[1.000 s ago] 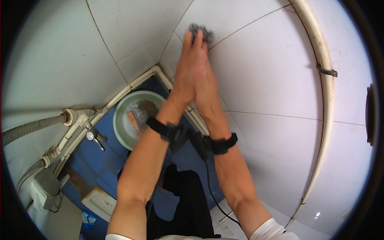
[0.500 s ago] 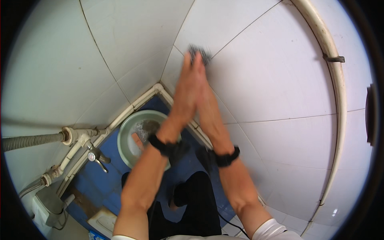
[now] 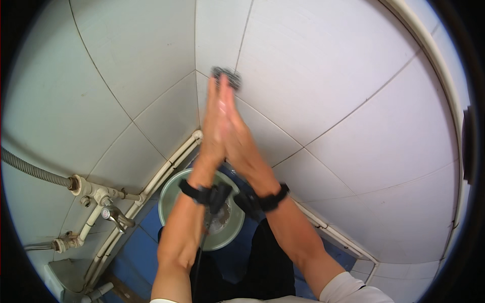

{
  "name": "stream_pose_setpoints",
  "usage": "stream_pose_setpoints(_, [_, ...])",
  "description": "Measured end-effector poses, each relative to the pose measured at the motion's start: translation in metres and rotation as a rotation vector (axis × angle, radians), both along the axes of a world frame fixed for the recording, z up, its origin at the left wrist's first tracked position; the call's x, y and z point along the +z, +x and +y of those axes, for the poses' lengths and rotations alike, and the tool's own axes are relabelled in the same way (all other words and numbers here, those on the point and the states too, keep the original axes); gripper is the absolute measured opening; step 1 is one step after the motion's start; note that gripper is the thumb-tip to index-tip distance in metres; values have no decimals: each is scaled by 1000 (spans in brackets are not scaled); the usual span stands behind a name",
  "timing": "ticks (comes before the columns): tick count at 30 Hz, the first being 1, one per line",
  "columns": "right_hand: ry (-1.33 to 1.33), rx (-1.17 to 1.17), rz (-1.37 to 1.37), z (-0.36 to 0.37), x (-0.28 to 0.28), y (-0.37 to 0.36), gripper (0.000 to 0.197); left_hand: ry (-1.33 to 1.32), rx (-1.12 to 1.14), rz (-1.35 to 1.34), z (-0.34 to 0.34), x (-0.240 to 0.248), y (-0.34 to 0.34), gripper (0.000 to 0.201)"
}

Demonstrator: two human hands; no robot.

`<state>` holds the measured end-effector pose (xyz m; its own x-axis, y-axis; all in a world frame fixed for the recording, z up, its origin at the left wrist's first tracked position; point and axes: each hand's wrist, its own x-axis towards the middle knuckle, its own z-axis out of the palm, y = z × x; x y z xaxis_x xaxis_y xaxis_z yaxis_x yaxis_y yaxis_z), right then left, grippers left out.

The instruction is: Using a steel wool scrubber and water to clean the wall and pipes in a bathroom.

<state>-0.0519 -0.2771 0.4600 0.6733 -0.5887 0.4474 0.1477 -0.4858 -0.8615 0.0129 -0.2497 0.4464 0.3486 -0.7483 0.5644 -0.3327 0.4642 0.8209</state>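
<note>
Head view: One left hand [image 3: 212, 134] and one right hand [image 3: 237, 139] are meeting, straight fingers [image 3: 211, 96] together, tips touching one wiry metal scourer [image 3: 234, 79] against glazed white wall tiles [image 3: 323, 101]; any grip is too blurred to tell. Two black straps [image 3: 280, 196] are circling the wrists above one round, green plastic basin [image 3: 228, 238], with one metal tap [image 3: 115, 214] jutting nearby.

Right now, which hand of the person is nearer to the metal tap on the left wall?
Left. In the picture, the left hand is above and right of the metal tap; the right hand is beyond it, farther right.
</note>
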Motion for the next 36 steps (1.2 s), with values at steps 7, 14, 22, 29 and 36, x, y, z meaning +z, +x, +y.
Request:
stream_pose_setpoints(7, [-13, -2, -328, 39, -13, -92, 95, -128, 193, -506, 5, -18, -57, 66])
stream_pose_setpoints(14, [-27, 55, -309, -1, 27, -23, 93, -148, 109, -315, -4, 36, 8, 64])
stream_pose_setpoints(22, [-24, 5, -290, 17, 16, -94, 104, -118, -42, -270, 9, 27, -42, 74])
stream_pose_setpoints(29, [-113, -18, -366, 22, 42, -100, 107, -250, 67, -411, 1, 58, -52, 74])
stream_pose_setpoints(36, [-29, -43, -217, 33, -1, -129, 108, -23, -12, -177, 27, 16, -91, 74])
